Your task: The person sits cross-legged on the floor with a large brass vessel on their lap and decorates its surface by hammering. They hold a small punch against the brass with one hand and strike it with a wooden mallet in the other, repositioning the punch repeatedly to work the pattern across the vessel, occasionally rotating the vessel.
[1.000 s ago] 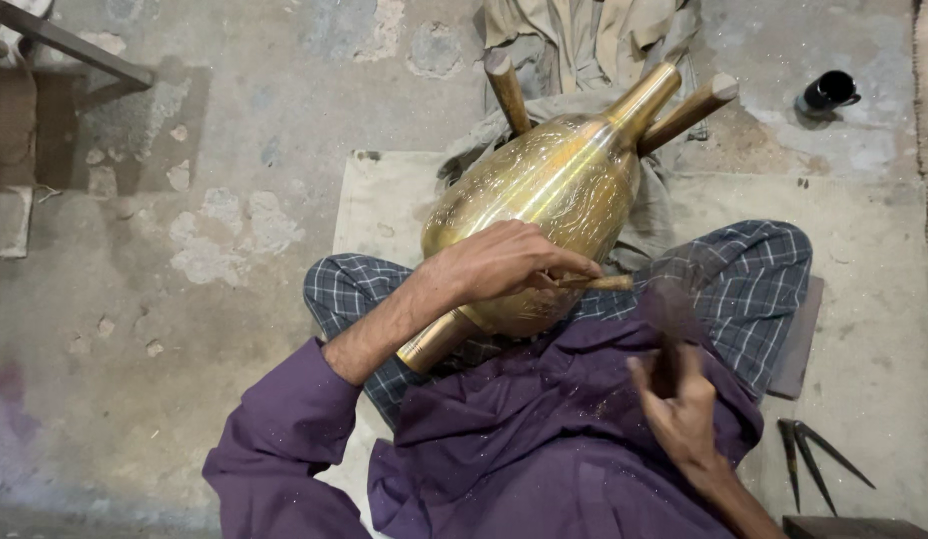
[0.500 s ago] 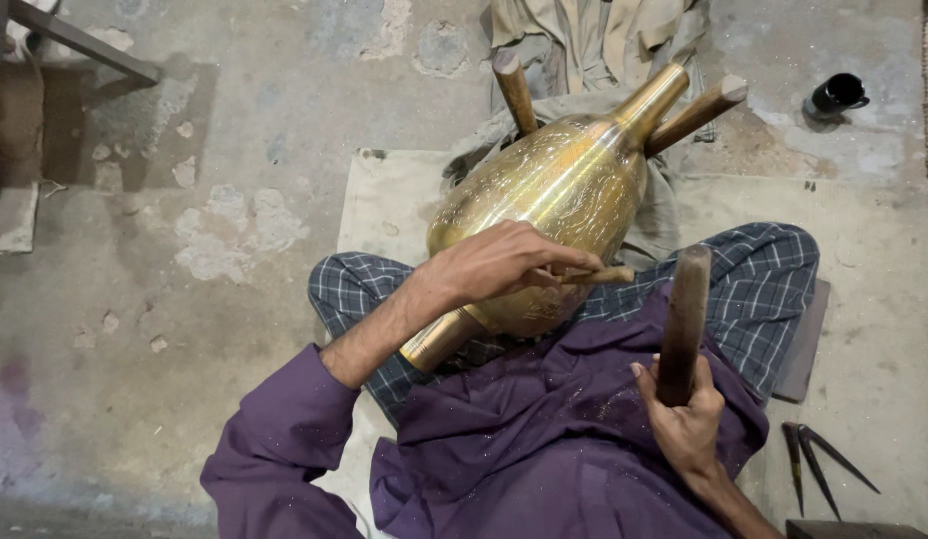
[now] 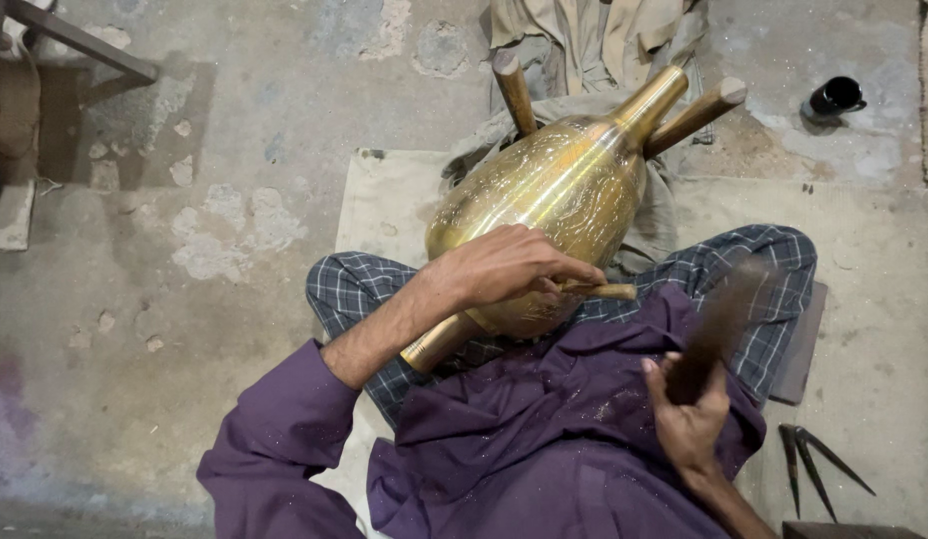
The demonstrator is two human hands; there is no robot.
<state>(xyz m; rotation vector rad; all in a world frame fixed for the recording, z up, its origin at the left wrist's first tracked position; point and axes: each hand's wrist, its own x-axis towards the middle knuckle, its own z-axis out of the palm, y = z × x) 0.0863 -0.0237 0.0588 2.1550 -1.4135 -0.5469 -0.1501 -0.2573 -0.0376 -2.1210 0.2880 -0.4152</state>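
A small black cup [image 3: 833, 98] stands on the cracked concrete floor [image 3: 184, 299]; dark metal dividers [image 3: 808, 454] lie beside the pale mat [image 3: 384, 205].

Worn, patchy concrete floor [image 3: 184, 230]; a pale mat [image 3: 384, 200] at centre; dark wooden furniture leg [image 3: 79, 40] at ten o'clock.

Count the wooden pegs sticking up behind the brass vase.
2. One wooden peg rises left of the brass vase neck; the other wooden peg slants out to its right. Cloth covers their bases, so more may be hidden.
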